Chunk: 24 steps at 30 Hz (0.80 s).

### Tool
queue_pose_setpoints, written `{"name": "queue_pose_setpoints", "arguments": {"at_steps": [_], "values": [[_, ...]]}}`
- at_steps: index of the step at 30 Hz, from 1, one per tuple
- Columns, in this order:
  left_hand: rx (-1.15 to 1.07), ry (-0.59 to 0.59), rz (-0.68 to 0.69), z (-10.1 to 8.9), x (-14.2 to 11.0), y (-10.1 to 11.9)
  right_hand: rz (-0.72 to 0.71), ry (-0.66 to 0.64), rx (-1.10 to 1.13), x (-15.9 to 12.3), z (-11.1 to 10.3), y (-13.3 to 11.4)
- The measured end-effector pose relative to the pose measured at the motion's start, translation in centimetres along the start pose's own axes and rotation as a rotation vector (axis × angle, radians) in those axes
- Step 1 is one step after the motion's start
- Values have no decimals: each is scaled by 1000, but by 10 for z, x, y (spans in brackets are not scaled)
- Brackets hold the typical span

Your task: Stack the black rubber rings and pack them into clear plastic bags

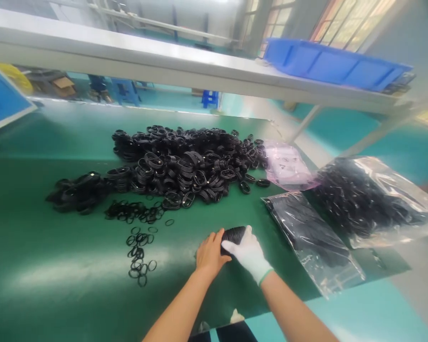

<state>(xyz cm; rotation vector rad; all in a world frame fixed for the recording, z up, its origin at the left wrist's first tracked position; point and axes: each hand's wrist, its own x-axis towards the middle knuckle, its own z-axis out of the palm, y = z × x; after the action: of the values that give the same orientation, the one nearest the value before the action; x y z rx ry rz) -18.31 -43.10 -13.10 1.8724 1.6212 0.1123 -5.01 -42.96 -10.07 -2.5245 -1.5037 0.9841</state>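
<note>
My bare left hand [209, 253] and my white-gloved right hand [248, 253] meet low in the middle of the green table [57, 285]. Between them they grip a short stack of black rubber rings [233, 233], fingers curled round it from both sides. A large heap of black rings [185, 161] lies beyond the hands. Thin loose O-rings [140, 256] are scattered to the left of my left hand.
A flat clear bag of black parts [310, 232] lies right of my hands, a fuller bag [371, 199] beyond it, and a pink bag [287, 166] by the heap. A blue bin [331, 64] sits on the overhead shelf. A smaller ring pile [76, 190] lies left.
</note>
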Motion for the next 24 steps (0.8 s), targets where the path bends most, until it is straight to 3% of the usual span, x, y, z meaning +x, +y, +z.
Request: {"name": "queue_pose_setpoints", "arguments": {"at_steps": [3,9,15,21,24], "values": [[1,34,63,3,-1,-4,42,167,-84,-9,19,-7],[-9,25,65,6,0,-7,71,188,-58,-7,30,-13],[22,30,66,7,4,-9,75,391,-97,-1,44,-21],[60,104,15,13,12,-4,53,335,-17,11,35,-26],[43,99,46,11,8,9,95,291,172,7,19,-11]]}}
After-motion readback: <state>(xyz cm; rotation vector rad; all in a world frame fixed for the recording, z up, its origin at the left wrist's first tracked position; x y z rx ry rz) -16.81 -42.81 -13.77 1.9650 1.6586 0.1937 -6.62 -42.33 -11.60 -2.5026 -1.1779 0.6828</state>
